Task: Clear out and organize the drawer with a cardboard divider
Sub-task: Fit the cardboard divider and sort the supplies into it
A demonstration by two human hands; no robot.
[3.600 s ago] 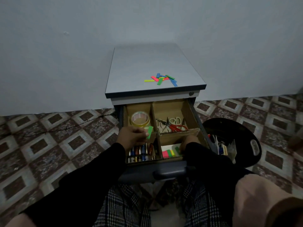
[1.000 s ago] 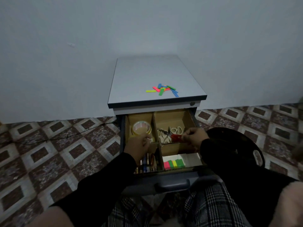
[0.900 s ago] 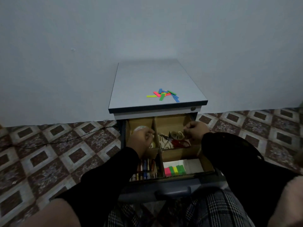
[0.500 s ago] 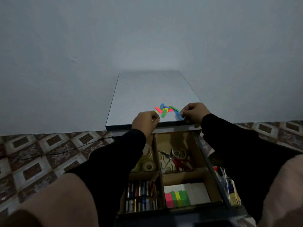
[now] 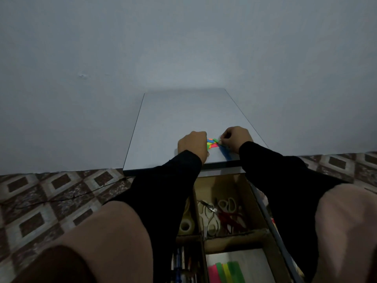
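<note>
My two hands are up on top of the little cabinet, near its front edge. They are close together with a small pile of bright paper strips between them. My left hand is curled up at the left side of the pile, and I cannot tell if it is holding any strips. My right hand is curled too, and its fingertips pinch at the right side of the pile. A blue strip lies just under that hand, pointing toward the front edge.

Below my arms the drawer is pulled out. The cardboard divider cuts it into four boxes. The back right box has scissors and something red. The back left box has a roll of tape, partly hidden by my sleeve. The front left box has pens. The front right box has sticky notes in pink, green and yellow on white paper.
</note>
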